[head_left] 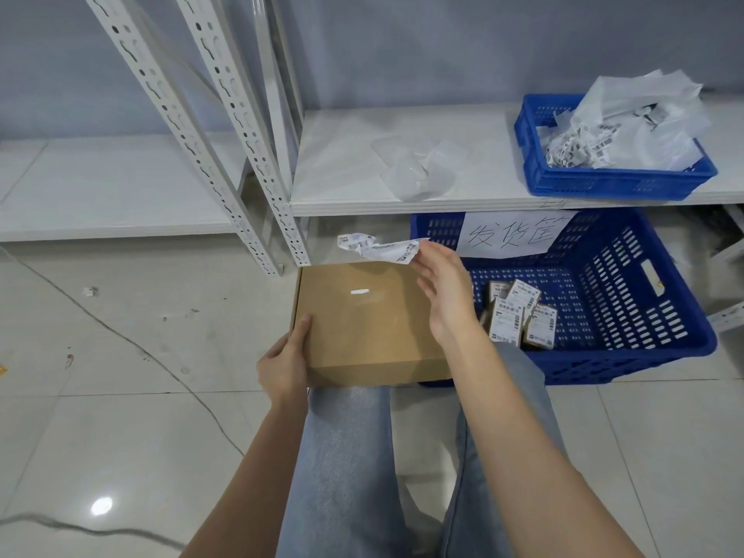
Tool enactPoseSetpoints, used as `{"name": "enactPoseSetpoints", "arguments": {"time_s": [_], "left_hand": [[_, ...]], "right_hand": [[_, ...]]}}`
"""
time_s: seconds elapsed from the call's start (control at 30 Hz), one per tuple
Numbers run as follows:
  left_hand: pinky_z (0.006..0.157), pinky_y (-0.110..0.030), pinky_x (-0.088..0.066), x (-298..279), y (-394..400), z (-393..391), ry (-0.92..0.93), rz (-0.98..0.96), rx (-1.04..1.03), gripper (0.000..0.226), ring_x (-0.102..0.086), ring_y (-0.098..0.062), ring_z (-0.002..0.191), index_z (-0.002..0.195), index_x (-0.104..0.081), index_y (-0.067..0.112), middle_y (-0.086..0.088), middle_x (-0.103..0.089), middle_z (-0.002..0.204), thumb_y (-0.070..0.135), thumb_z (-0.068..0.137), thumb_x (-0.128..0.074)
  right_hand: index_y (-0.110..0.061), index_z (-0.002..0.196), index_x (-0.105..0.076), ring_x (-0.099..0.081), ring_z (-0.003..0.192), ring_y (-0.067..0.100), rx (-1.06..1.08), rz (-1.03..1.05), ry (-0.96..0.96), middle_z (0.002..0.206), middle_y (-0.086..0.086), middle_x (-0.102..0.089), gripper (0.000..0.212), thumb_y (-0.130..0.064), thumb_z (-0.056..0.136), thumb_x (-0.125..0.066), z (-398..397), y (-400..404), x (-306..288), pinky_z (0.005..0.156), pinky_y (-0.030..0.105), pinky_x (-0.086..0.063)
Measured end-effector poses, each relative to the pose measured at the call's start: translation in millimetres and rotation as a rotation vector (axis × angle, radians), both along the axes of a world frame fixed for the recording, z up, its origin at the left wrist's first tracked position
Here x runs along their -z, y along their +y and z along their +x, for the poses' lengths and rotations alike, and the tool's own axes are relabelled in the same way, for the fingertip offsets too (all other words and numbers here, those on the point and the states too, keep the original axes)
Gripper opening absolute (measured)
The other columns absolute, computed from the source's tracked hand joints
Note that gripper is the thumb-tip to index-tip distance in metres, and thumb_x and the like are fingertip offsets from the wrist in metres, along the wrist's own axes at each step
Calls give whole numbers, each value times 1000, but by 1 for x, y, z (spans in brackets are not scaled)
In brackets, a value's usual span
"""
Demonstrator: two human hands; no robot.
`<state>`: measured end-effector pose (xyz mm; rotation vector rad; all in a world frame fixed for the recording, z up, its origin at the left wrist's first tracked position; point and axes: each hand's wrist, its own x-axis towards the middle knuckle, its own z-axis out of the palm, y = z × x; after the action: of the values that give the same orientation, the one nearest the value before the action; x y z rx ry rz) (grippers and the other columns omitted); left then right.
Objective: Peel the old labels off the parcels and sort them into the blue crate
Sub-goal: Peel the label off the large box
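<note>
The parcel (362, 316) is plain matt brown cardboard, smooth, with a small white paper scrap stuck on its top. Just beyond the parcel, a crumpled white paper label (378, 248) shows printed barcodes. Right of the parcel, the large crate (628, 300) is blue perforated plastic with a white paper sign on its wall; the small parcels inside it carry white paper labels. The shelf (402, 155) above the crate is matt white board on pale painted perforated metal posts (225, 114). The floor (120, 396) is glossy pale tile. The trousers (346, 457) are light blue denim cloth.

Paper sign (511, 234) on blue crate (628, 356) reads "发货筐".
</note>
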<state>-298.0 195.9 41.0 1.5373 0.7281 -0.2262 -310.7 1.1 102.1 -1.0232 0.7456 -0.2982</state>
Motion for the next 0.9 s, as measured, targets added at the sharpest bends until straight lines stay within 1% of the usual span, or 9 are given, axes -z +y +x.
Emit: {"name": "enactPoseSetpoints", "arguments": {"time_s": [0.1,0.17,0.3,0.47,0.53,0.63,0.73,0.8,0.9], "left_hand": [[99,-35,-50,-2,-1,1,10,-10,12,26,-64,-16,102,86,-77,26,9,-71,93,47,71,-83],[99,-34,-50,-3,-3,3,11,-14,25,24,-64,-15,103,84,-76,28,9,-72,95,47,70,-83],[98,-32,-50,-9,-14,8,-9,-42,45,26,-64,-13,102,90,-77,26,9,-72,98,43,71,-83],[99,-34,-50,-20,-49,24,-16,-76,93,21,-64,-14,102,89,-76,27,8,-72,100,40,74,-82],[99,-34,-50,-22,-68,39,-27,-71,123,27,-63,-15,103,96,-77,24,6,-72,103,40,74,-82],[95,-32,-50,-24,-104,70,-49,-65,163,37,-63,-14,101,103,-77,23,6,-71,105,43,72,-83],[88,-31,-48,-22,-152,105,-54,-86,173,35,-60,-17,99,100,-73,20,3,-68,104,41,73,-83],[89,-32,-46,-21,-186,128,-54,-102,188,31,-57,-20,99,97,-67,23,0,-64,104,39,76,-81],[95,-38,-47,-9,-237,169,-63,-96,227,33,-56,-23,101,99,-65,21,-2,-61,104,40,77,-80]], "right_hand": [[-18,98,-62,-63,89,10,4,17,23,102,0,-68,10,-18,89,-66,-1,0,6,88,25,-43],[-18,92,-63,-60,88,11,11,2,50,103,2,-67,8,-13,87,-67,-2,0,10,89,25,-44],[-15,87,-64,-63,87,14,37,-29,88,102,6,-69,16,1,85,-62,-2,-3,18,77,18,-49],[-18,87,-63,-64,90,17,70,-110,182,100,4,-69,21,3,83,-61,3,-24,27,87,30,-50],[-17,89,-62,-64,85,13,87,-137,188,99,4,-68,20,2,84,-61,10,-39,28,78,26,-51],[-14,97,-62,-61,76,6,129,-202,185,91,-2,-67,17,-1,86,-61,28,-68,25,60,14,-43],[-10,98,-63,-62,74,6,178,-315,186,85,-3,-67,16,0,86,-62,55,-106,28,51,7,-39],[-14,92,-64,-67,81,12,212,-402,206,81,-6,-69,17,0,85,-64,78,-135,34,62,14,-47],[-31,78,-61,-67,81,7,250,-528,261,67,-21,-68,27,-6,81,-71,117,-182,51,92,39,-50]]}}
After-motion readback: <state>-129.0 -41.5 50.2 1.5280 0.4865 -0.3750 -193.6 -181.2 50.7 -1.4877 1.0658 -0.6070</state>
